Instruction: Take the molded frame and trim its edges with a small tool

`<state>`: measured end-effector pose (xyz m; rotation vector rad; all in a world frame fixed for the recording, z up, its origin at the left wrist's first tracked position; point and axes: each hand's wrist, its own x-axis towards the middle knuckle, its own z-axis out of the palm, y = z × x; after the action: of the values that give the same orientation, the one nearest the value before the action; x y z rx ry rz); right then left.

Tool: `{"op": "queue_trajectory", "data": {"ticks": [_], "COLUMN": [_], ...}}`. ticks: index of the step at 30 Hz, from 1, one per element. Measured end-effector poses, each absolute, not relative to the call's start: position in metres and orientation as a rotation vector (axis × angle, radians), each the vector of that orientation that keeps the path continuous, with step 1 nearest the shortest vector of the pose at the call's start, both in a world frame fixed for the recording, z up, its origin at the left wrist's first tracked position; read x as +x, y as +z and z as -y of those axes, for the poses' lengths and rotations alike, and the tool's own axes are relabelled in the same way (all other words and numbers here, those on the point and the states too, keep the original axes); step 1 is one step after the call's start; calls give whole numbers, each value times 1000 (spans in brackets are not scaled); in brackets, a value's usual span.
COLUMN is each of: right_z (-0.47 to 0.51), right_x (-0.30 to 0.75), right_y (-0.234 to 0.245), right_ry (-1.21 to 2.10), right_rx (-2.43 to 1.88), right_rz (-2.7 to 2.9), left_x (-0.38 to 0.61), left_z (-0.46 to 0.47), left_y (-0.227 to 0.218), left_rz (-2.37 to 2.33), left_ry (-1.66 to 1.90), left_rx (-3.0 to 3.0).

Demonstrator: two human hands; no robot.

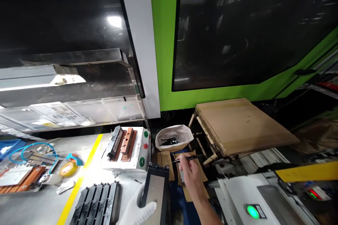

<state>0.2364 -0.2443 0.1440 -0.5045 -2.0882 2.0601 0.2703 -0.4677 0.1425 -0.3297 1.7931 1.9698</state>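
The left hand, in a white glove, grips a flat black-framed rectangular part with a grey face, thumb across its near edge and fingers closed behind it; the part stands tilted at the near edge of the counter. The bare right hand is just to the right of it, its fingers pinched on a thin black rod-like tool that points left, its tip just above the part's far right corner.

Just left of the held part lies a row of black ribbed parts side by side on the counter. Farther off stands a white control box with green and red buttons, carrying a black bar and copper-coloured blocks. A yellow stripe runs across the counter; left of it are a roll of yellow tape, blue tubing and an orange-brown fixture.

Beyond the right hand, a white bag in a cardboard box holds black scraps, with cardboard pieces on the floor below. To the right, cardboard sheets lie on a wooden frame. Near right, a white machine housing shows a lit green button. A green machine panel with dark windows fills the far side.
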Motion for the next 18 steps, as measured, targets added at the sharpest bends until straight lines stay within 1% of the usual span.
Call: {"op": "queue_trajectory", "data": {"ticks": [3, 8, 10, 14, 18], "right_z": [245, 259, 263, 266, 264], "right_x": [237, 235, 232, 231, 233], "right_y": [149, 171, 176, 177, 169], "right_ry": [2071, 2088, 2077, 2085, 2088], "right_rx": [-488, -180, -117, -180, -212], "right_rz": [2024, 2262, 2288, 2290, 2292], "left_x": [277, 284, 286, 289, 292], "left_z": [468, 463, 462, 461, 459], "left_y": [151, 161, 165, 169, 168], "left_rz": [-1778, -1770, -1754, -1722, -1699], "left_ry": [1965, 1936, 1929, 1927, 1934], "left_rx": [-320, -301, -307, -330, -353]}}
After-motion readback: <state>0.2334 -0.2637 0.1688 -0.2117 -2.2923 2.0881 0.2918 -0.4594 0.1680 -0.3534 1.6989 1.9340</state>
